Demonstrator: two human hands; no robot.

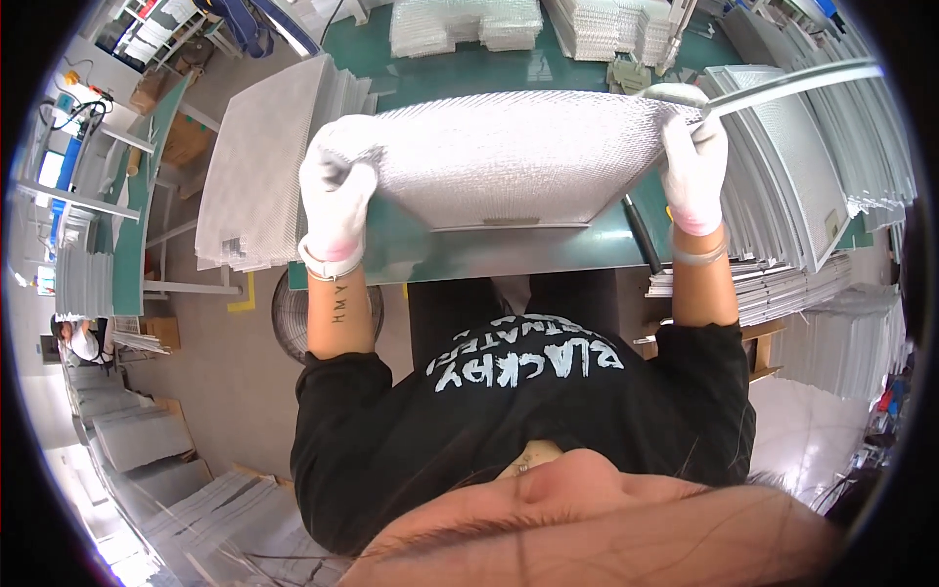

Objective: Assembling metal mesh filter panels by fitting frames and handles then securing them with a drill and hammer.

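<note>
White-gloved, my left hand [335, 186] and right hand [700, 168] grip a silvery panel [518, 157] by its sides over the green worktop [391, 240].

Panel [518, 157]: silvery, thin, finely textured; was held tilted over the green table [411, 249], long edge crosswise.

Down it looked, the left lens of a head-worn pair, a wide fisheye view set close overhead and facing forward over the black short-sleeved shirt [518, 406]! Nearest came that shirt, then, farther off, the white-gloved left hand [335, 186] and the white-gloved right hand [696, 166], and beneath and beyond them the glossy green counter [396, 245] ran away toward the top. Out at the left, the green-topped, white-legged side counter [130, 254] bowed along the view's round edge!
</note>
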